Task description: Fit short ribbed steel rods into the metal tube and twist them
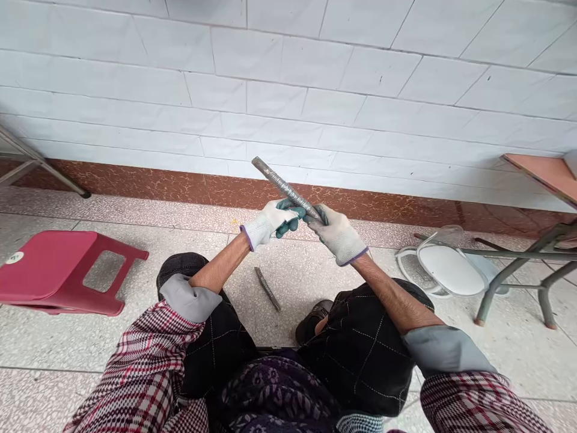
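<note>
A long grey metal rod [288, 191] slants up and to the left between my hands. It has a flattened tip, and its middle is closely ridged, as if wound with wire. My right hand [332, 233], in a white knit glove with green coating, is closed round the rod's lower end. My left hand [277, 218], gloved the same way, has its fingers curled and its thumb against the rod just beside the right hand. Whether it also pinches a fine strand cannot be made out. On the floor between my feet lies a shorter, similar ridged metal rod [267, 290].
A red plastic stool [49, 264] stands at the left, near a metal leg [49, 162]. At the right are a white round-seated chair [451, 269] and a wooden-topped desk [547, 171] with metal legs. A tiled wall [270, 108] rises ahead.
</note>
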`<state>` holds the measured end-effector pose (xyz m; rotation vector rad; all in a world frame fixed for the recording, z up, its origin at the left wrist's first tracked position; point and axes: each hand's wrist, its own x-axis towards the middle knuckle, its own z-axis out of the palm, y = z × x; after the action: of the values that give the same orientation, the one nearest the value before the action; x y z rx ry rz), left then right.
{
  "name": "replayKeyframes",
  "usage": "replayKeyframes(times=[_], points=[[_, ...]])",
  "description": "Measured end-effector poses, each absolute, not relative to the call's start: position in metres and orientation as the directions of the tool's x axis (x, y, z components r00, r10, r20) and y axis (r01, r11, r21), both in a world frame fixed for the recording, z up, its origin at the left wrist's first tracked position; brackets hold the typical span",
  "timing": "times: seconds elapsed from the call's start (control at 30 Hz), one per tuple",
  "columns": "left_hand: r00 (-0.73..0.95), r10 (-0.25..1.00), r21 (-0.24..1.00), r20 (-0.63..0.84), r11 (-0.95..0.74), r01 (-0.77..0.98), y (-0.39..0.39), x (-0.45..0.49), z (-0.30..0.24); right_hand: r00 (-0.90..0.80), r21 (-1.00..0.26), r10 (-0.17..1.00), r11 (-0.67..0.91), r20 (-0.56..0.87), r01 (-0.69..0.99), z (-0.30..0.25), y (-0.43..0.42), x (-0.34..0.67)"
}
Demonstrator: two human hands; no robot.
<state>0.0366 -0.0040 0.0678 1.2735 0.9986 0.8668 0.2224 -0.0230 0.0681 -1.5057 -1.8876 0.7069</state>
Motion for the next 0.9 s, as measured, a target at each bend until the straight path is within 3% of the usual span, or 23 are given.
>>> replayKeyframes(times=[0.13,0.2,0.3,0.4,0.5,0.63,0.8,0.9], points=[[0.316,0.946,0.995,-0.075,0.049,0.087,-0.005,0.038,0.065,-0.079,-0.529,0.969,0.196,0.236,0.826,0.074,-0.016,0.23],[0.342,0.937,0.992,-0.071,0.032,0.119,-0.005,0.04,0.064,-0.07,-0.495,0.958,0.205,0.278,0.844,0.076,-0.014,0.232],[0.339,0.938,0.99,-0.071,0.025,0.138,-0.005,0.041,0.065,-0.082,-0.647,0.966,0.227,0.246,0.728,0.079,-0.016,0.231],[0.29,0.957,0.982,-0.032,-0.024,0.187,-0.006,0.039,0.069,-0.13,-0.889,0.99,0.108,0.055,0.445,0.081,-0.022,0.227],[0.292,0.956,0.972,-0.015,-0.054,0.227,-0.011,0.037,0.074,-0.163,-0.956,0.985,-0.014,-0.064,0.292,0.08,-0.024,0.225],[0.319,0.942,0.989,-0.103,0.064,0.131,-0.012,0.04,0.076,-0.115,-0.898,0.992,0.089,0.043,0.431,0.077,-0.02,0.226],[0.278,0.943,0.983,-0.183,0.18,0.035,-0.008,0.041,0.071,-0.129,-0.682,0.977,0.21,0.168,0.701,0.079,-0.019,0.229],[0.311,0.935,0.984,-0.172,0.177,0.013,-0.008,0.037,0.07,-0.157,-0.734,0.98,0.195,0.122,0.65,0.08,-0.022,0.228]])
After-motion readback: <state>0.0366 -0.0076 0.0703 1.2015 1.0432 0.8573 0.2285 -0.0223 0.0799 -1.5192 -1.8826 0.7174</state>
